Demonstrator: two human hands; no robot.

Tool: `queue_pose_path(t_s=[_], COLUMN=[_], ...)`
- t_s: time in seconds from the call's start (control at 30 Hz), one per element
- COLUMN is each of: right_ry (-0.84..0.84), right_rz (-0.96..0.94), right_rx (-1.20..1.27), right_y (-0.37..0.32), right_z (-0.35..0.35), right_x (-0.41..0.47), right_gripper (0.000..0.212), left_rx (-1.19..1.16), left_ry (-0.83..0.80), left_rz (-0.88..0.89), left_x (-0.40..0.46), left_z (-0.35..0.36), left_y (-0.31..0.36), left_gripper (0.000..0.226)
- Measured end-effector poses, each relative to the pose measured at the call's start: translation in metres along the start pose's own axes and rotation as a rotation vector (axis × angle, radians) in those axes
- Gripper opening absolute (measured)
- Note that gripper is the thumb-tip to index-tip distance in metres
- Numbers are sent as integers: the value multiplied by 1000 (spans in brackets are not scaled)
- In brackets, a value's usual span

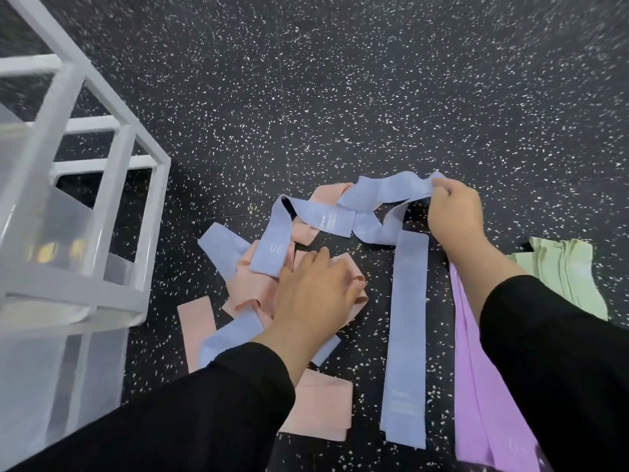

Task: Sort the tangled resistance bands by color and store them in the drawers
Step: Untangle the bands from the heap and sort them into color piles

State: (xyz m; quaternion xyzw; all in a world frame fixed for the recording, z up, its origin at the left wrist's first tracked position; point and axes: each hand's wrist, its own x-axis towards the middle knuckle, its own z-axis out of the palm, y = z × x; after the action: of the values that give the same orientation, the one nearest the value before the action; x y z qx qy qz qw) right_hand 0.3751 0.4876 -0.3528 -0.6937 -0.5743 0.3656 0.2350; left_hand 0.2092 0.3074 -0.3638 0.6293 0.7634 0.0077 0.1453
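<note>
Blue band [384, 192] pinched at one end by right hand [454, 212], lifted off floor [306, 97], likely to draw it free of the pink bands [262, 284]. Left hand [316, 294] flat, fingers straight, pressing the pink heap so it stays down. Purple bands [476, 369] and green bands [565, 270] sorted at right. Drawers [51, 233] at left; open floor ahead.

A black rubber floor [340, 97] flecked with white spreads under everything, seemingly jointed in tiles.
</note>
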Motion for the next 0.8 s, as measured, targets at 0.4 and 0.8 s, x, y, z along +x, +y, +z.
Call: queue_pose_path(t_s=[0.4,0.8], right_ry=[-20,-99], right_rz=[-123,-148], right_rx=[685,833], right_y=[-95,-111], right_z=[-48,-97], right_x=[-92,-184], right_gripper=[20,8], left_rx=[-545,-1163], left_ry=[257,244], left_rz=[-175,-8], left_x=[-7,-47], left_z=[-69,-183], left_y=[12,69], left_gripper=[29,16])
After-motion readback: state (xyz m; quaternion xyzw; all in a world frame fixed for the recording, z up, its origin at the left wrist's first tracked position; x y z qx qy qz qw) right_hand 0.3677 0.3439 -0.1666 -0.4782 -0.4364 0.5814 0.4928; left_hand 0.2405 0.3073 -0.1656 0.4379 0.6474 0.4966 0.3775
